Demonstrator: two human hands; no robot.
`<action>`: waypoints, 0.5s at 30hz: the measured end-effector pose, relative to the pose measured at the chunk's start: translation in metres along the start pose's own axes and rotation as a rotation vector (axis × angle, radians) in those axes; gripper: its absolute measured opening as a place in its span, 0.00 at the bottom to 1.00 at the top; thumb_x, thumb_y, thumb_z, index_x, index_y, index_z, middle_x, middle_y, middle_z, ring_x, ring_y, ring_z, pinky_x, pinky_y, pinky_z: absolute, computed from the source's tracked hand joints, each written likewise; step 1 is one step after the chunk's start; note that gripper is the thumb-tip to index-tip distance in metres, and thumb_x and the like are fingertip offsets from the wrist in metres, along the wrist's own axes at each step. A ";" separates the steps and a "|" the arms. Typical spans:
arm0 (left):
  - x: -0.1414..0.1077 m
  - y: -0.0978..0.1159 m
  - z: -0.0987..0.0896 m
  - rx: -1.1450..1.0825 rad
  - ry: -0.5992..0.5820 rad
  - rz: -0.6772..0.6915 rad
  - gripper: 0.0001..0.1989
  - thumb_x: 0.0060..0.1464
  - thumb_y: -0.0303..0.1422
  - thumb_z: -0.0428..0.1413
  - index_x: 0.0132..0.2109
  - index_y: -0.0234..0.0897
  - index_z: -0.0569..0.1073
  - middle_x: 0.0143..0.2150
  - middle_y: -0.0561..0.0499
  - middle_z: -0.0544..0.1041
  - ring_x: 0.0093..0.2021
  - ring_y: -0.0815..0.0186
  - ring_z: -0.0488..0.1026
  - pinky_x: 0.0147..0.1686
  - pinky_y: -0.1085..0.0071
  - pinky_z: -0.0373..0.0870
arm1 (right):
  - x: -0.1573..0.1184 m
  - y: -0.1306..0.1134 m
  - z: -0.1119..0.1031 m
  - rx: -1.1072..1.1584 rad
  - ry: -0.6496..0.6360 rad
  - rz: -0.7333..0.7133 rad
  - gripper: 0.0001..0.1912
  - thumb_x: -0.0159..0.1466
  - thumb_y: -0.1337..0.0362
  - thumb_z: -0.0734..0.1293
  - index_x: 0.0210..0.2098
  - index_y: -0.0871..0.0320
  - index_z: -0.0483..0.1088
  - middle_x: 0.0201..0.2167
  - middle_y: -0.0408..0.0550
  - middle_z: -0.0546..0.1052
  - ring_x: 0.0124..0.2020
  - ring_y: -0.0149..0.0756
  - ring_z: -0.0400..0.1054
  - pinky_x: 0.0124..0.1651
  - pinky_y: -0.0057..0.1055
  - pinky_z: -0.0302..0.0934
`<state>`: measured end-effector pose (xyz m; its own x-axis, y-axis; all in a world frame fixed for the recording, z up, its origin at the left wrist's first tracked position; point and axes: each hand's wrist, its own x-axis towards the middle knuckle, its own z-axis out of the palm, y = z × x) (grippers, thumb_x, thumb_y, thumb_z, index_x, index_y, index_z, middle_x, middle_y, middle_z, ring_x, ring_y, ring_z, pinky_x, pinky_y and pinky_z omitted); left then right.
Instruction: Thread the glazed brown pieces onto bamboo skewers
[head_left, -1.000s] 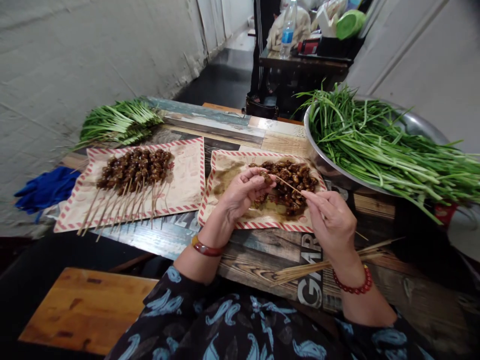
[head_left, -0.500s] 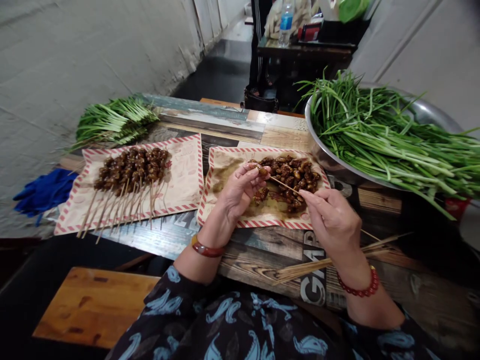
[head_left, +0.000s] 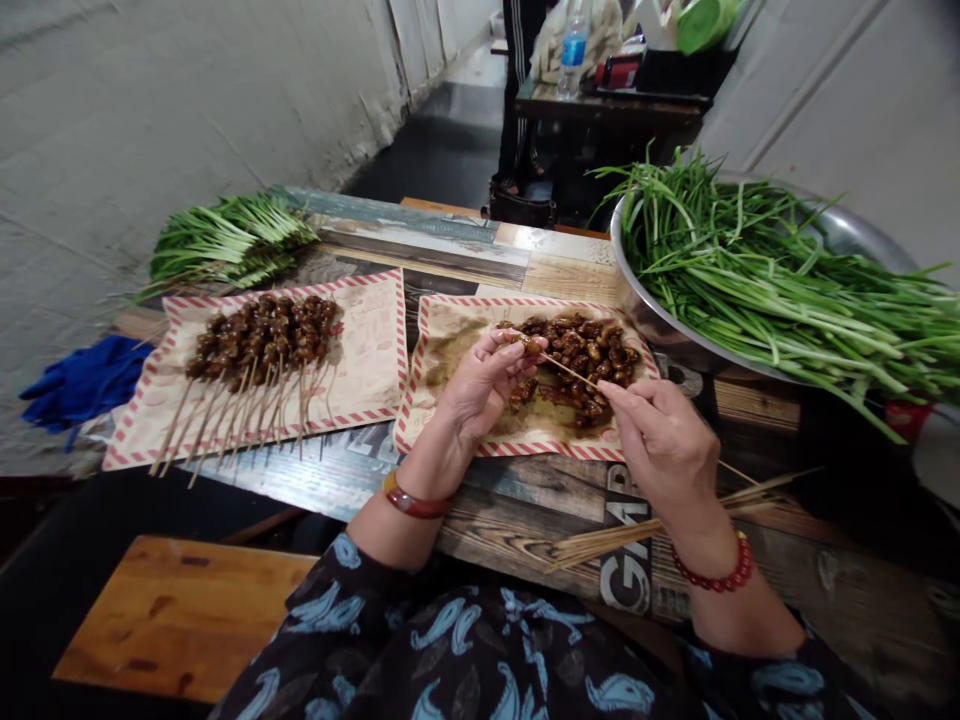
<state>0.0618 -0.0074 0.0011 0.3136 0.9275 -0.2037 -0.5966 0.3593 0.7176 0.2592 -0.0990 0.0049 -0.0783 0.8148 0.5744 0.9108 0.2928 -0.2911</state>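
Note:
My right hand (head_left: pixel 664 435) is closed on the near end of a thin bamboo skewer (head_left: pixel 571 372), which slants up to the left. At its other end my left hand (head_left: pixel 484 385) pinches a glossy brown marinated morsel (head_left: pixel 531 345), whose exact kind I cannot tell. Both hands are above the right sheet of printed paper (head_left: pixel 427 345), where a pile of similar brown morsels (head_left: pixel 596 350) lies in dark sauce. On the left sheet of paper (head_left: pixel 371 375), several loaded skewers (head_left: pixel 262 335) lie side by side, bare ends towards me.
Loose bamboo skewers (head_left: pixel 607 543) lie below my right hand. A steel basin (head_left: pixel 626 270) of long green chives (head_left: pixel 780 270) stands at right. Green vegetable skewers (head_left: pixel 232 240) and a blue glove (head_left: pixel 86 385) are at left. Beyond the table (head_left: pixel 570 270), a person's legs (head_left: pixel 517 90) show.
My left fingers have shifted slightly at the skewer's end, and more of the brown morsel shows. My right hand keeps its grip on the skewer.

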 end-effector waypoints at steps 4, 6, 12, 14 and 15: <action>0.000 0.000 0.000 -0.001 0.002 -0.001 0.15 0.43 0.28 0.66 0.38 0.35 0.70 0.39 0.48 0.81 0.38 0.68 0.78 0.41 0.73 0.70 | 0.000 0.001 0.000 0.016 -0.001 0.000 0.15 0.66 0.72 0.63 0.48 0.53 0.76 0.35 0.46 0.76 0.35 0.30 0.71 0.38 0.24 0.65; 0.000 0.000 0.000 -0.002 0.004 0.004 0.15 0.43 0.28 0.66 0.38 0.35 0.70 0.38 0.48 0.81 0.38 0.68 0.78 0.41 0.73 0.70 | 0.000 0.001 0.000 0.019 0.002 0.001 0.15 0.66 0.71 0.63 0.48 0.53 0.76 0.36 0.46 0.76 0.35 0.30 0.71 0.38 0.24 0.65; 0.000 0.000 0.001 0.003 0.008 0.029 0.15 0.42 0.28 0.66 0.38 0.35 0.70 0.37 0.49 0.81 0.37 0.68 0.78 0.40 0.74 0.70 | -0.001 0.000 0.000 0.012 -0.002 0.004 0.16 0.67 0.71 0.62 0.48 0.51 0.75 0.36 0.46 0.76 0.35 0.30 0.70 0.37 0.25 0.65; 0.000 0.000 0.002 0.004 0.010 0.022 0.16 0.42 0.28 0.66 0.38 0.35 0.70 0.37 0.49 0.81 0.37 0.68 0.78 0.40 0.74 0.70 | -0.001 0.000 0.001 0.010 0.000 0.007 0.16 0.66 0.71 0.62 0.48 0.52 0.76 0.36 0.46 0.76 0.35 0.30 0.70 0.37 0.25 0.65; 0.000 -0.001 0.002 0.004 0.011 0.019 0.16 0.41 0.28 0.67 0.38 0.35 0.70 0.37 0.49 0.81 0.37 0.68 0.78 0.40 0.74 0.70 | 0.000 0.001 0.001 0.011 0.001 0.009 0.16 0.66 0.71 0.62 0.48 0.52 0.76 0.36 0.46 0.76 0.35 0.30 0.71 0.37 0.25 0.65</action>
<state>0.0635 -0.0082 0.0021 0.2944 0.9351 -0.1974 -0.5993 0.3415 0.7240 0.2596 -0.0988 0.0040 -0.0693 0.8169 0.5726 0.9071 0.2905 -0.3046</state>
